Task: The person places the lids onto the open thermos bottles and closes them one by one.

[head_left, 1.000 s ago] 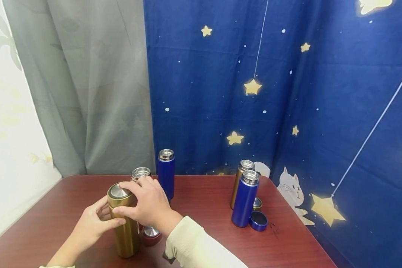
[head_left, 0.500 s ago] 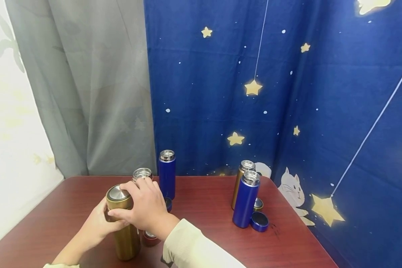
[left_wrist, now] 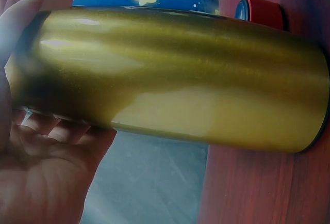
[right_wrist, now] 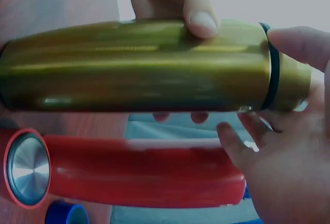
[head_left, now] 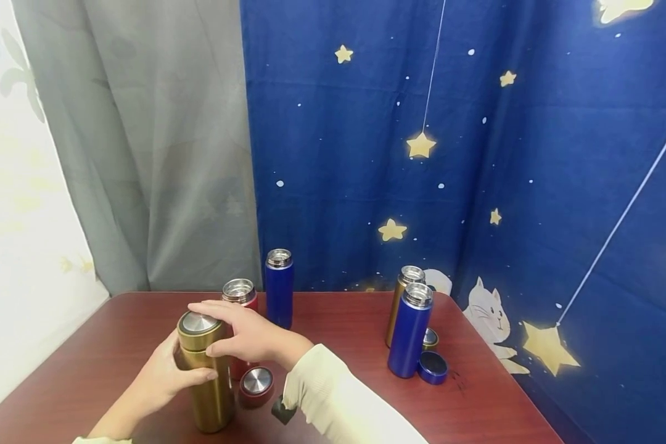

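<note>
A gold thermos (head_left: 211, 394) stands upright near the table's left front, its lid (head_left: 197, 333) on top; a dark ring shows at the seam in the right wrist view. My left hand (head_left: 158, 376) holds the body just below the lid, thumb in front, other fingers mostly hidden behind. Over the lid lies my right hand (head_left: 250, 333), fingers fairly straight across the top and the thumb at the lid's near side. In the right wrist view that thumb (right_wrist: 299, 43) touches the seam while the other fingers spread loosely below. Whether they touch the lid I cannot tell.
Behind the gold thermos stands an uncapped red thermos (head_left: 248, 303), its red lid (head_left: 256, 385) beside it. Farther back is an uncapped blue thermos (head_left: 279, 293). At right stand another blue thermos (head_left: 409, 339), a gold one (head_left: 394, 311), and their lids. A small dark object (head_left: 283, 410) lies near my right sleeve.
My right hand's fingers have straightened and its grip on the lid has loosened, uncovering more of the red thermos and red lid. My left hand still holds the gold thermos in nearly the same place.
</note>
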The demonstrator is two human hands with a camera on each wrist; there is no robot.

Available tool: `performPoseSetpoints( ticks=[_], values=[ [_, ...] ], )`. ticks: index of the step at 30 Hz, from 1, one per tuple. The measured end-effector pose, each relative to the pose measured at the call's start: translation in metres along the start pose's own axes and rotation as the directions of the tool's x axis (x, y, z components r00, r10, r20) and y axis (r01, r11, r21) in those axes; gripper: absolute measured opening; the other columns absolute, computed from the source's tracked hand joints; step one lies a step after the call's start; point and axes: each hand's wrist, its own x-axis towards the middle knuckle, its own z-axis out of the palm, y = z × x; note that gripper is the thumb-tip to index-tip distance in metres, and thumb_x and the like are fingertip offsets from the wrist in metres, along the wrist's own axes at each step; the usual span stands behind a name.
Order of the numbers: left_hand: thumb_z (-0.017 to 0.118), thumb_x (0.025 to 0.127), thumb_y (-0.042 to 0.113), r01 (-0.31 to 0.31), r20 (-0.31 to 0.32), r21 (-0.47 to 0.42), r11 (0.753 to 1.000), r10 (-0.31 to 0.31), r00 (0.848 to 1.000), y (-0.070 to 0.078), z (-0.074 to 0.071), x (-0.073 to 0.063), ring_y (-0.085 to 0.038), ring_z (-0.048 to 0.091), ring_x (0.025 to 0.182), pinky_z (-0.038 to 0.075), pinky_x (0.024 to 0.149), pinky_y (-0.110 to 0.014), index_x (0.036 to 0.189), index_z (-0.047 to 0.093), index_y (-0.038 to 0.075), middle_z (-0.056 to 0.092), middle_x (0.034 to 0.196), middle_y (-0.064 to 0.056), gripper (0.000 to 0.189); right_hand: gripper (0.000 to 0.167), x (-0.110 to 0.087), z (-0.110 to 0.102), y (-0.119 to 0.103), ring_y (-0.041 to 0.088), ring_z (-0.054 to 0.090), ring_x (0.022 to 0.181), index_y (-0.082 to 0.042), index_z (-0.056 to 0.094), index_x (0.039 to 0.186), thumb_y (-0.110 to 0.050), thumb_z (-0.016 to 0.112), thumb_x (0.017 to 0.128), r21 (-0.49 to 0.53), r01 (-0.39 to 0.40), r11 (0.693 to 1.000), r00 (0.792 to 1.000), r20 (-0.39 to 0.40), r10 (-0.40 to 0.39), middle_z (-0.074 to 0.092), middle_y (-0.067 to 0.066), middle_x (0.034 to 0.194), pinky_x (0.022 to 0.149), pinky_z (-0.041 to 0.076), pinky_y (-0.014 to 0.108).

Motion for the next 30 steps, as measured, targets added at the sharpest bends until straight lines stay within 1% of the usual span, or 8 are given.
performPoseSetpoints(
  ticks=[3, 7, 13, 19, 22, 25, 28, 30],
  values=[
    [0.084, 0.070, 0.002, 0.007, -0.026, 0.060, 0.998, -0.006, 1.000, 0.000, -0.001, -0.002, -0.011, 0.064, 0.089, 0.053, 0.075, -0.026, 0.134, 0.043, 0.004, 0.063, 0.108, 0.001, 0.077, 0.070, 0.000, -0.002, -0.001, -0.002, 0.033, 0.133, -0.014, 0.039, 0.150, -0.011, 0.071, 0.087, -0.017, -0.021, 1.000, 1.000, 0.018, 0.022, 0.044, -0.003, 0.148, 0.106, 0.027, 0.015],
    [0.086, 0.069, 0.005, 0.023, -0.049, 0.105, 0.994, -0.018, 0.999, 0.001, -0.001, -0.003, -0.009, 0.064, 0.089, 0.053, 0.075, -0.026, 0.133, 0.045, 0.005, 0.064, 0.106, 0.001, 0.076, 0.069, 0.000, -0.003, -0.003, -0.004, 0.039, 0.127, -0.021, 0.043, 0.148, -0.020, 0.074, 0.087, -0.069, -0.055, 0.996, 0.998, -0.014, 0.054, 0.050, -0.007, 0.142, 0.102, 0.030, 0.012],
    [0.088, 0.068, 0.010, 0.050, -0.079, 0.167, 0.985, -0.038, 0.996, 0.003, 0.000, -0.005, -0.007, 0.062, 0.090, 0.051, 0.076, -0.024, 0.132, 0.047, 0.005, 0.063, 0.107, 0.000, 0.076, 0.066, -0.002, 0.004, -0.004, -0.001, 0.044, 0.124, -0.025, 0.051, 0.143, -0.037, 0.077, 0.083, -0.195, -0.074, 0.978, 0.991, -0.123, 0.050, 0.055, -0.012, 0.136, 0.100, 0.032, 0.011],
    [0.089, 0.068, 0.013, 0.073, -0.098, 0.191, 0.979, -0.055, 0.994, 0.005, 0.002, -0.008, -0.005, 0.061, 0.092, 0.050, 0.077, -0.022, 0.133, 0.046, 0.005, 0.062, 0.110, 0.000, 0.078, 0.064, -0.003, 0.016, -0.006, -0.002, 0.049, 0.108, -0.026, 0.059, 0.131, -0.051, 0.079, 0.076, -0.333, -0.103, 0.937, 0.965, -0.261, 0.013, 0.062, -0.016, 0.118, 0.090, 0.033, 0.007],
    [0.089, 0.068, 0.014, 0.071, -0.098, 0.201, 0.977, -0.052, 0.994, 0.006, 0.004, -0.007, -0.004, 0.060, 0.095, 0.049, 0.079, -0.020, 0.134, 0.046, 0.006, 0.062, 0.112, -0.001, 0.079, 0.064, -0.004, 0.020, -0.009, -0.002, 0.050, 0.105, -0.026, 0.060, 0.126, -0.059, 0.077, 0.073, -0.425, -0.151, 0.893, 0.951, -0.309, 0.014, 0.061, -0.015, 0.112, 0.090, 0.036, 0.010],
    [0.088, 0.070, 0.015, 0.072, -0.094, 0.196, 0.978, -0.054, 0.994, 0.007, 0.007, -0.006, -0.004, 0.059, 0.097, 0.048, 0.080, -0.020, 0.134, 0.045, 0.006, 0.062, 0.113, -0.003, 0.078, 0.067, -0.005, 0.023, -0.012, 0.000, 0.051, 0.104, -0.025, 0.059, 0.121, -0.067, 0.074, 0.070, -0.550, -0.198, 0.811, 0.938, -0.347, -0.007, 0.059, -0.013, 0.109, 0.089, 0.039, 0.015],
    [0.088, 0.070, 0.017, 0.079, -0.095, 0.212, 0.974, -0.060, 0.994, 0.007, 0.009, -0.006, -0.004, 0.060, 0.097, 0.049, 0.080, -0.021, 0.134, 0.044, 0.005, 0.063, 0.113, -0.006, 0.078, 0.069, -0.005, 0.026, -0.013, 0.003, 0.053, 0.101, -0.023, 0.060, 0.115, -0.073, 0.070, 0.068, -0.664, -0.215, 0.716, 0.922, -0.380, -0.075, 0.059, -0.012, 0.105, 0.083, 0.042, 0.018],
    [0.088, 0.071, 0.019, 0.085, -0.100, 0.226, 0.971, -0.064, 0.993, 0.006, 0.011, -0.005, -0.004, 0.061, 0.096, 0.050, 0.080, -0.022, 0.132, 0.043, 0.004, 0.064, 0.112, -0.008, 0.078, 0.068, -0.005, 0.028, -0.013, 0.004, 0.053, 0.097, -0.022, 0.059, 0.111, -0.075, 0.069, 0.069, -0.697, -0.221, 0.683, 0.915, -0.390, -0.103, 0.058, -0.011, 0.102, 0.079, 0.042, 0.019]
  ],
)
